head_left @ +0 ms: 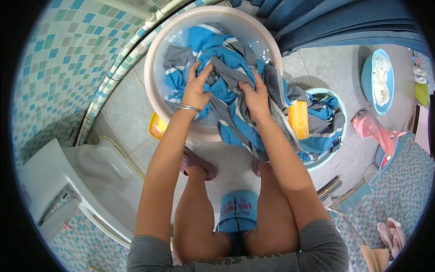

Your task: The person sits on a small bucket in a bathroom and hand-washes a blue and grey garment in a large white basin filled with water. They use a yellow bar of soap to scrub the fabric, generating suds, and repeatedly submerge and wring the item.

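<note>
Wet cloth with blue, grey and white stripes lies bunched in a large pale basin of water. My left hand, with a bracelet at the wrist, grips the bunched cloth, its visible fingers partly spread and its fingertips in the folds. Close by, my right hand has a fold of the same cloth between thumb and fingers. Part of the cloth hangs over the basin's near right rim, toward a smaller light-blue basin holding more striped cloth. A yellow block, perhaps laundry soap, rests on the cloth there.
Between my legs stands a blue bucket. A yellow container sits beside the large basin, and a white squat toilet lies to the left. Rightward are a blue basin with white cloth and a pink bag. A dark-blue curtain hangs behind.
</note>
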`<state>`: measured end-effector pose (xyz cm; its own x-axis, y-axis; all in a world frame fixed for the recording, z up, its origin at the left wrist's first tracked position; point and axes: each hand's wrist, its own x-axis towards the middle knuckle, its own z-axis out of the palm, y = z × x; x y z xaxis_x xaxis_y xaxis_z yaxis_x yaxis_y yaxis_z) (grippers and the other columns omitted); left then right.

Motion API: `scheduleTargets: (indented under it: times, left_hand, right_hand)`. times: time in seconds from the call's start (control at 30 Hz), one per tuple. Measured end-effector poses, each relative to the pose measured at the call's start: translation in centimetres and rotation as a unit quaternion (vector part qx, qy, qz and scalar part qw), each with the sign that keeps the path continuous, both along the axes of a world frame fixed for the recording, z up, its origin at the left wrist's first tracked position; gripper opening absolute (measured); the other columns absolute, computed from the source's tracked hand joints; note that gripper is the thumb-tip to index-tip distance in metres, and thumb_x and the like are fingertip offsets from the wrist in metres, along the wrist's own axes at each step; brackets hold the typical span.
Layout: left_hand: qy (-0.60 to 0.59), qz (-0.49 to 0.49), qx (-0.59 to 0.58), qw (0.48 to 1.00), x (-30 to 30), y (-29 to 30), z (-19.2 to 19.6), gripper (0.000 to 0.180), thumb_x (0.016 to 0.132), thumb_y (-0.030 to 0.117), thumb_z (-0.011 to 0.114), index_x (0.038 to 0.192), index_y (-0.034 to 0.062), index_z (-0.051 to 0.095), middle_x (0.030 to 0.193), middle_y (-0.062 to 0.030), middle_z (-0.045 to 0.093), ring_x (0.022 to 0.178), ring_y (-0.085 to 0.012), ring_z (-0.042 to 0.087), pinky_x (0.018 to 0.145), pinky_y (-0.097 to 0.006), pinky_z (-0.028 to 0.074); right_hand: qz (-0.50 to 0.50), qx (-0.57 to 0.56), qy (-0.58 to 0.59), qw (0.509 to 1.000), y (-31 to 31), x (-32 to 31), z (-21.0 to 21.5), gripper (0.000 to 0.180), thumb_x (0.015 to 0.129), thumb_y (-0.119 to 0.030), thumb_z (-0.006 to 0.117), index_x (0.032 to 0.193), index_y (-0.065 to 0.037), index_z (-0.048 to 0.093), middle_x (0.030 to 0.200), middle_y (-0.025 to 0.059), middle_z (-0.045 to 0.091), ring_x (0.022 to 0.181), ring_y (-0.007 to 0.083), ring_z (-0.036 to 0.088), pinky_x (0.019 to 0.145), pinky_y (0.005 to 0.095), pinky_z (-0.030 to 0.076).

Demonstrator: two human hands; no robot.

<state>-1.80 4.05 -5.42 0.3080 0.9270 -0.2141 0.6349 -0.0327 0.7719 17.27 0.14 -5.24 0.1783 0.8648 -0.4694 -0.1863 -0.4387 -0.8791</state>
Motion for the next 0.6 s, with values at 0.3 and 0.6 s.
scheduleTargets:
  times: [0.3, 0.6]
  left_hand:
    - [-0.085, 0.156, 0.101, 0.979, 10.5, -4.7, 6.6, 0.040, 0.084, 0.028, 0.062, 0.115, 0.0030, 0.054, 0.105, -0.0176, 0.060, 0.092, -0.0314, 0.059, 0.080, -0.035, 0.045]
    - [0.108, 0.029, 0.253, 0.961, 0.4, 3.8, 4.8, 0.035, 0.079, 0.040, 0.067, 0.090, 0.0071, 0.064, 0.084, -0.0105, 0.062, 0.073, -0.0301, 0.062, 0.060, -0.039, 0.050]
  right_hand:
    - [-0.102, -0.143, 0.169, 0.970, 0.2, 0.3, 1.1, 0.043, 0.092, -0.038, 0.049, 0.115, -0.003, 0.056, 0.110, 0.0101, 0.058, 0.099, 0.0191, 0.054, 0.084, 0.0289, 0.042]
    - [-0.046, 0.028, -0.091, 0.994, -3.0, 3.7, 7.8, 0.032, 0.088, -0.029, 0.059, 0.086, 0.003, 0.060, 0.070, 0.0026, 0.058, 0.064, 0.0134, 0.051, 0.061, 0.0258, 0.043]
